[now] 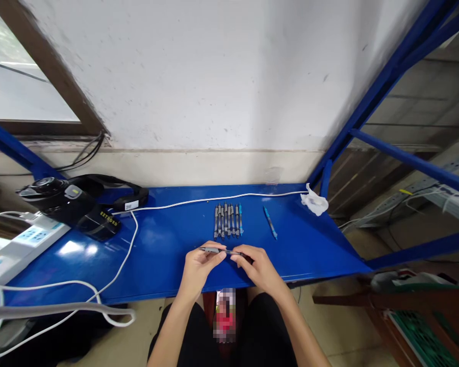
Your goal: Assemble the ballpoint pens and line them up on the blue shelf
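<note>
Above the front edge of the blue table, a grey and black pen [213, 250] lies crosswise between my two hands. The fingers of my left hand [199, 265] pinch its left part. At its other end, my right hand [256, 265] closes thumb and fingers round the dark part, which they partly cover. Just beyond my hands is a row of several grey and black pens [225, 220], laid side by side. A blue pen [240, 219] closes that row on the right. Apart from it, farther right, another blue pen [270, 223] lies slightly slanted.
A white cable [199, 202] runs along the back of the blue table [168, 255]. Crumpled white tissue [314, 201] sits at the right rear. On the left are a black strapped device [95, 219] and a white power strip [30, 244]. Blue frame posts [367, 117] rise at the right.
</note>
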`<state>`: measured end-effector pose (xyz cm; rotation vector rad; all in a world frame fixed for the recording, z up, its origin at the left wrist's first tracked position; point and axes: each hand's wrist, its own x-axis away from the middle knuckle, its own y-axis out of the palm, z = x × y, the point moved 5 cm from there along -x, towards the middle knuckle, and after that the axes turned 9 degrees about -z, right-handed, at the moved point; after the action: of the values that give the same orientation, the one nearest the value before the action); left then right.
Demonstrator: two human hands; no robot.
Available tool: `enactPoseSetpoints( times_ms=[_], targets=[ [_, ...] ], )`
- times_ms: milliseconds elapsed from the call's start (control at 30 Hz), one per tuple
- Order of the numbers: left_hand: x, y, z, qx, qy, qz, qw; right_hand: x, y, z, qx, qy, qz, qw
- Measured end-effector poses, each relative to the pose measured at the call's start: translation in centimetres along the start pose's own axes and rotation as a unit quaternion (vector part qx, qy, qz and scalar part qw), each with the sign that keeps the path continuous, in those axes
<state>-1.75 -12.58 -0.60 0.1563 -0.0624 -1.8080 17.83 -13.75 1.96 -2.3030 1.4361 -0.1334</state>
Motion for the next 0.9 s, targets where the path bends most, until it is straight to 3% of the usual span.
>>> enactPoseSetpoints(
  times_ms=[133, 333, 500, 700, 900],
  targets=[
    [-0.1, -0.3, -0.5, 0.015, 0.0, 0.003, 1.0, 0.2, 0.2, 0.7, -0.014, 0.024, 0.004, 1.0],
    [-0.1, -0.8, -1.1, 0.083, -0.015, 0.054, 0.995, 0.4, -0.2, 1.6, -0.049, 0.044, 0.042, 0.997],
    [0.0, -0.9, -0.8, 0.113, -0.022, 0.073, 0.991, 0.2, -0.2, 1.1, -0.035, 0.026, 0.014, 0.999],
    [-0.1, -0.7, -0.4, 0.112, -0.013, 0.093, 0.989, 0.4, -0.3, 2.1, -0.089, 0.037, 0.052, 0.994],
    [0.0, -1.1, -0.9, 0.126, -0.022, 0.077, 0.989, 0.3, -0.3, 1.0, -0.056, 0.026, 0.015, 0.998]
  ],
)
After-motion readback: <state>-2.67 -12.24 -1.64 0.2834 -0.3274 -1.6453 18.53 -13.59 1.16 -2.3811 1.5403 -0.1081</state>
